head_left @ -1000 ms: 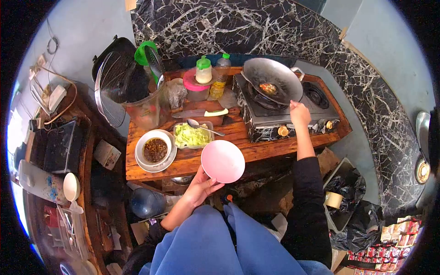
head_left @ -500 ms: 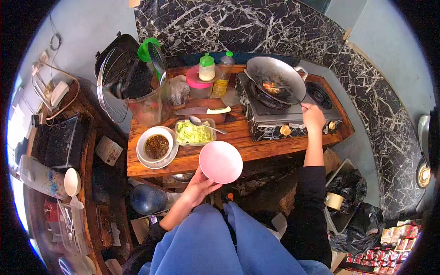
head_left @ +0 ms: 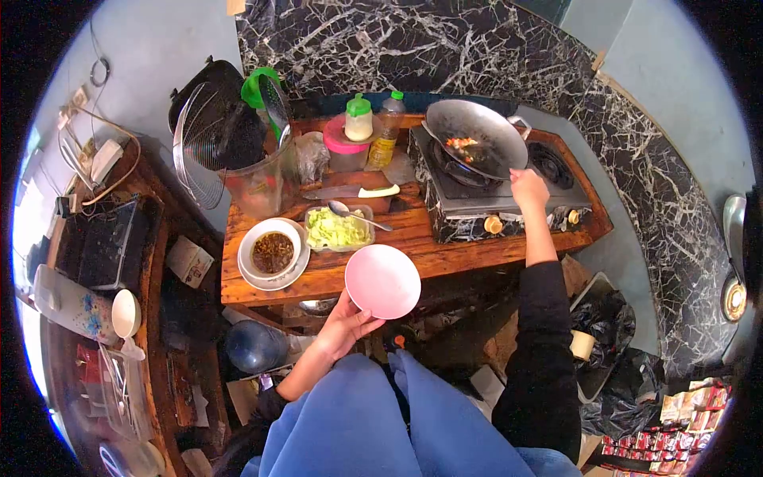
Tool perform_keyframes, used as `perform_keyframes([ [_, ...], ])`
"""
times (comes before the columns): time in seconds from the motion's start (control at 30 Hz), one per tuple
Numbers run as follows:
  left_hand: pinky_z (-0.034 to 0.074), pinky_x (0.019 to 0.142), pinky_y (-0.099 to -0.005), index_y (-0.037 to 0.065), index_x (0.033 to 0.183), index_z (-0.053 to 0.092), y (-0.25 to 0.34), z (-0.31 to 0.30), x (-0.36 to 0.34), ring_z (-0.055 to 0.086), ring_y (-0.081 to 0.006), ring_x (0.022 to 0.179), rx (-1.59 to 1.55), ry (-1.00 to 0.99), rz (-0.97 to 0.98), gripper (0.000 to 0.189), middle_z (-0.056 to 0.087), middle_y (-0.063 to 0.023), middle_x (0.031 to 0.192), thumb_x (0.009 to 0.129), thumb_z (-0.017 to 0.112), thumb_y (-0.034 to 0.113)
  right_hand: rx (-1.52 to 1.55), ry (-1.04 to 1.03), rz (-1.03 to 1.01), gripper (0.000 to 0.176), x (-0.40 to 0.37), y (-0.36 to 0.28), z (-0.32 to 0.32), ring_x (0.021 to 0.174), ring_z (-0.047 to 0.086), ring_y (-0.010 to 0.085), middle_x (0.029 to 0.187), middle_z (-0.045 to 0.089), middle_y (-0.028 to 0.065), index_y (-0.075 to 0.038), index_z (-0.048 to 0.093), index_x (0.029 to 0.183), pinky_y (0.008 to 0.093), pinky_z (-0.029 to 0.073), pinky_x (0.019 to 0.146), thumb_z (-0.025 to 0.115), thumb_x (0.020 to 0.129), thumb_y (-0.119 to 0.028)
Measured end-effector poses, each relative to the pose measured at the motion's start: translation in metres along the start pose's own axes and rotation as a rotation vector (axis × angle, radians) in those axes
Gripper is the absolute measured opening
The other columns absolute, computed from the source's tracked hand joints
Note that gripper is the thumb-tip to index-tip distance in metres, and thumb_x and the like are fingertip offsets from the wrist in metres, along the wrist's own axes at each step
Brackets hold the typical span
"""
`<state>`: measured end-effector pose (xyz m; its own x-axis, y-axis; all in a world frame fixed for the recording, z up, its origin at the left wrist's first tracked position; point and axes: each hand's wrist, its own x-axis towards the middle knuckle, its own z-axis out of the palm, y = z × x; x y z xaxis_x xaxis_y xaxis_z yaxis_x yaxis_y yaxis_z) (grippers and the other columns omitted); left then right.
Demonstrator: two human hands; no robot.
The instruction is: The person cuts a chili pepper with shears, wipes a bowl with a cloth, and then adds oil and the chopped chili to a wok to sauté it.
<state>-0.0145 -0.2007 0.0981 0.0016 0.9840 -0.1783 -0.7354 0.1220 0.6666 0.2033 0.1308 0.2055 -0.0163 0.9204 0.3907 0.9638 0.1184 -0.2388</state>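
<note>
My left hand (head_left: 343,327) grips a pink bowl (head_left: 383,281) by its lower rim, held in front of the wooden counter; its inside looks bare. My right hand (head_left: 528,191) is closed round the handle of a spatula at the near right rim of the wok (head_left: 477,119); its dark blade hardly shows against the pan. A small heap of reddish and pale food (head_left: 462,146) lies in the wok, which sits tilted on the left burner of the gas stove (head_left: 509,208).
The wooden counter (head_left: 334,274) holds a bowl of dark sauce (head_left: 271,253) on a plate, a container of chopped greens (head_left: 338,228) with a spoon (head_left: 359,216), a knife (head_left: 354,191) and an oil bottle (head_left: 386,131). A strainer (head_left: 199,147) stands back left; black plastic bags (head_left: 624,389) lie lower right.
My right hand has moved slightly left and up with the spatula. The food in the wok has shifted left and spread. My left hand and the pink bowl stay in place.
</note>
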Motion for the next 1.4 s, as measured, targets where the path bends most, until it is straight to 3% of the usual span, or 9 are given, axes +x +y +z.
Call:
perform_keyframes([
  [0.13, 0.040, 0.091, -0.0382, 0.019, 0.132, 0.016, 0.001, -0.004, 0.001, 0.041, -0.0229, 0.113, 0.006, 0.005, 0.002, 0.064, 0.034, -0.0056, 0.126, 0.080, 0.051, 0.003, -0.007, -0.088, -0.032, 0.017, -0.013, 0.002, -0.041, 0.082, 0.058, 0.0284, 0.085, 0.062, 0.0082, -0.017, 0.064, 0.085, 0.0395, 0.046, 0.069, 0.053, 0.076, -0.023],
  [0.27, 0.040, 0.091, -0.0390, 0.018, 0.132, 0.016, 0.000, -0.003, 0.004, 0.040, -0.0237, 0.114, 0.000, -0.012, -0.008, 0.064, 0.034, -0.0056, 0.126, 0.081, 0.051, 0.003, -0.040, -0.132, 0.095, 0.025, -0.021, -0.022, -0.047, 0.085, 0.057, 0.0337, 0.088, 0.060, 0.0176, -0.007, 0.061, 0.084, 0.0412, 0.045, 0.072, 0.047, 0.078, -0.027],
  [0.33, 0.039, 0.091, -0.0393, 0.018, 0.132, 0.016, -0.002, 0.001, 0.004, 0.040, -0.0238, 0.114, 0.005, -0.022, -0.016, 0.063, 0.034, -0.0056, 0.126, 0.081, 0.051, 0.003, -0.011, -0.084, 0.100, 0.023, 0.005, -0.016, 0.004, 0.086, 0.057, 0.0300, 0.091, 0.060, 0.0115, -0.017, 0.064, 0.088, 0.0395, 0.045, 0.073, 0.048, 0.079, -0.031],
  [0.4, 0.040, 0.091, -0.0390, 0.018, 0.131, 0.016, -0.001, 0.005, 0.005, 0.040, -0.0236, 0.113, -0.005, -0.020, -0.024, 0.063, 0.034, -0.0055, 0.126, 0.081, 0.050, 0.002, 0.164, -0.019, 0.006, 0.023, 0.000, -0.022, 0.015, 0.085, 0.057, 0.0321, 0.086, 0.061, 0.0142, -0.011, 0.063, 0.084, 0.0403, 0.045, 0.072, 0.048, 0.078, -0.027],
  [0.53, 0.040, 0.091, -0.0382, 0.019, 0.131, 0.017, -0.001, 0.002, 0.005, 0.040, -0.0228, 0.113, 0.000, -0.017, -0.020, 0.063, 0.034, -0.0052, 0.126, 0.081, 0.050, 0.002, 0.076, -0.135, -0.041, 0.022, 0.004, -0.006, -0.010, 0.083, 0.058, 0.0298, 0.084, 0.061, 0.0127, -0.014, 0.064, 0.085, 0.0390, 0.046, 0.070, 0.049, 0.078, -0.028],
  [0.67, 0.041, 0.091, -0.0372, 0.019, 0.131, 0.017, -0.004, -0.003, 0.003, 0.040, -0.0217, 0.114, -0.024, -0.003, -0.036, 0.064, 0.033, -0.0047, 0.126, 0.080, 0.051, 0.002, -0.022, -0.014, 0.019, 0.022, 0.016, -0.003, 0.005, 0.082, 0.059, 0.0299, 0.085, 0.061, 0.0131, -0.014, 0.064, 0.086, 0.0396, 0.046, 0.070, 0.052, 0.076, -0.029],
  [0.93, 0.041, 0.091, -0.0375, 0.020, 0.131, 0.018, -0.002, -0.006, 0.005, 0.040, -0.0215, 0.113, -0.008, 0.010, -0.038, 0.064, 0.035, -0.0040, 0.125, 0.080, 0.052, 0.002, -0.006, -0.137, -0.018, 0.019, -0.009, 0.013, -0.051, 0.084, 0.058, 0.0270, 0.089, 0.062, 0.0083, -0.019, 0.065, 0.082, 0.0371, 0.046, 0.072, 0.053, 0.076, -0.032],
  [1.17, 0.041, 0.091, -0.0392, 0.018, 0.131, 0.018, -0.003, -0.001, 0.008, 0.041, -0.0230, 0.113, -0.022, 0.024, -0.045, 0.064, 0.035, -0.0054, 0.125, 0.080, 0.051, 0.001, 0.149, -0.063, 0.088, 0.022, -0.001, -0.008, 0.011, 0.083, 0.057, 0.0319, 0.085, 0.061, 0.0140, -0.014, 0.064, 0.086, 0.0399, 0.045, 0.071, 0.051, 0.078, -0.029],
  [1.4, 0.040, 0.091, -0.0392, 0.018, 0.130, 0.019, -0.004, -0.001, 0.008, 0.040, -0.0230, 0.113, -0.035, 0.017, -0.035, 0.064, 0.035, -0.0051, 0.125, 0.079, 0.053, 0.002, 0.279, 0.017, -0.029, 0.021, 0.006, -0.012, 0.033, 0.081, 0.056, 0.0330, 0.083, 0.060, 0.0142, -0.018, 0.064, 0.087, 0.0395, 0.045, 0.069, 0.051, 0.078, -0.031],
])
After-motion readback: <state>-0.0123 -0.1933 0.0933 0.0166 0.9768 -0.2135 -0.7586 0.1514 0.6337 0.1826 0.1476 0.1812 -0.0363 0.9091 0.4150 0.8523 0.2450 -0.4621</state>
